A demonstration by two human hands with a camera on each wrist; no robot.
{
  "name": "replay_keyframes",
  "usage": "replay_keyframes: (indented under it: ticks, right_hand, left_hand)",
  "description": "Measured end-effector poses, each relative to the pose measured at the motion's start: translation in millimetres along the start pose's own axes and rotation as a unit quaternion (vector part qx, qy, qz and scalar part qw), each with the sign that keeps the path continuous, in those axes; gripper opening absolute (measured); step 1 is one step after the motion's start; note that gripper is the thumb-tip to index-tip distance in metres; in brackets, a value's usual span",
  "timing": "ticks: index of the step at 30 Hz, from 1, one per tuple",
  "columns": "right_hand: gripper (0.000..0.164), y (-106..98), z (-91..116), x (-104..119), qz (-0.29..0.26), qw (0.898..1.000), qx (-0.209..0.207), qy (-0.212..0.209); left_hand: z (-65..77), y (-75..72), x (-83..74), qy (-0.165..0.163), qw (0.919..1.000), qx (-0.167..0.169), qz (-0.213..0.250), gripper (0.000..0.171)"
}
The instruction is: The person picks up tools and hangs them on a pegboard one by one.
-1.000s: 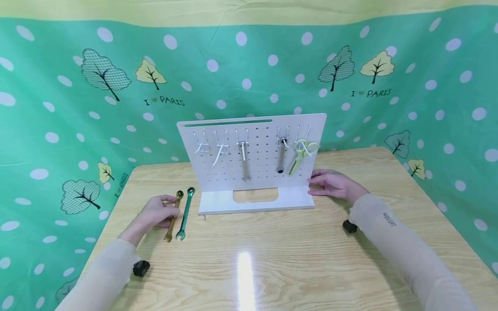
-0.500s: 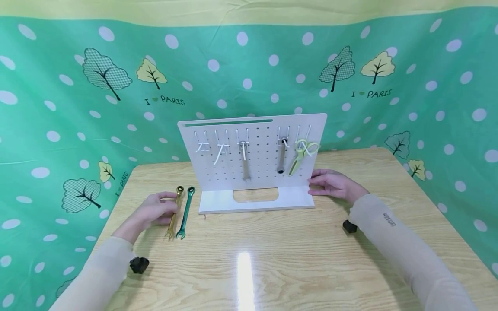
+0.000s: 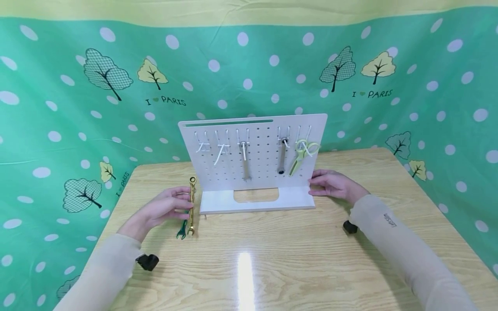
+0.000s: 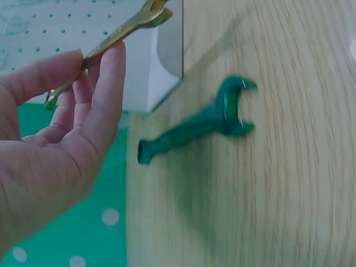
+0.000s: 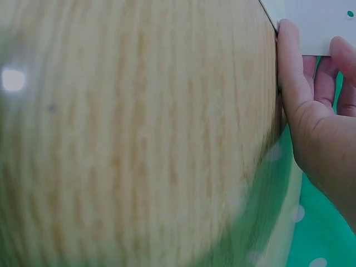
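Note:
My left hand (image 3: 167, 208) pinches a gold ratcheting combination wrench (image 3: 191, 222) between thumb and fingers, left of the pegboard's base. In the left wrist view this gold wrench (image 4: 118, 34) is raised, its open end away from the palm. Beneath it a green combination wrench (image 3: 182, 230) lies on the table, partly covered by the hand in the head view. With the thumb at the base and fingers reaching behind the board, my right hand (image 3: 330, 183) holds the right edge of the white pegboard (image 3: 262, 164).
Two bare hooks, the left hook (image 3: 202, 144) and its neighbour (image 3: 221, 149), project from the board. A wrench (image 3: 245, 166), another wrench (image 3: 282, 157) and light-green scissors (image 3: 298, 160) hang farther right. A green dotted curtain (image 3: 249, 56) surrounds the wooden table (image 3: 295, 259).
My left hand has lifted the gold wrench from beside the green one and carried it right, across the green one towards the pegboard. My right hand has stayed at the board's edge.

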State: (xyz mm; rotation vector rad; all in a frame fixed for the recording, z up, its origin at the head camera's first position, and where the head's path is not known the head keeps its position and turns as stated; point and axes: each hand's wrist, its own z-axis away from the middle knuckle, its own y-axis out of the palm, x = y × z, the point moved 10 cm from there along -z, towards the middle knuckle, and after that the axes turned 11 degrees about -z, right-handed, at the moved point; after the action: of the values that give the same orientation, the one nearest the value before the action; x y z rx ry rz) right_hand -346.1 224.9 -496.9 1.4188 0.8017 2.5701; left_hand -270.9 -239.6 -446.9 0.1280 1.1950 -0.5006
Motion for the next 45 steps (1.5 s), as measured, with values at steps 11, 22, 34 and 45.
replay_keyframes:
  ticks: [11,22,34,45]
  right_hand:
    - [0.035,-0.8,-0.7,-1.1,0.0,1.0,0.006,0.001]
    - [0.035,-0.5,-1.6,-0.5,0.0,1.0,0.008,-0.001]
    - [0.033,1.1,-0.8,-0.9,0.002,1.0,0.006,-0.001]
    - [0.032,-0.5,-1.5,-0.7,0.001,1.0,0.004,0.001]
  left_hand:
    - [5.9,52.4,-62.6,0.124,0.991,0.051,-0.004,0.026]
    - [30.5,76.0,-119.7,0.267,0.9614,0.034,-0.058,0.019]
    - [9.8,66.0,-105.1,0.193,0.9792,-0.033,-0.055,0.022]
    - [-5.7,69.5,-96.7,0.159,0.9847,-0.038,-0.06,0.036]
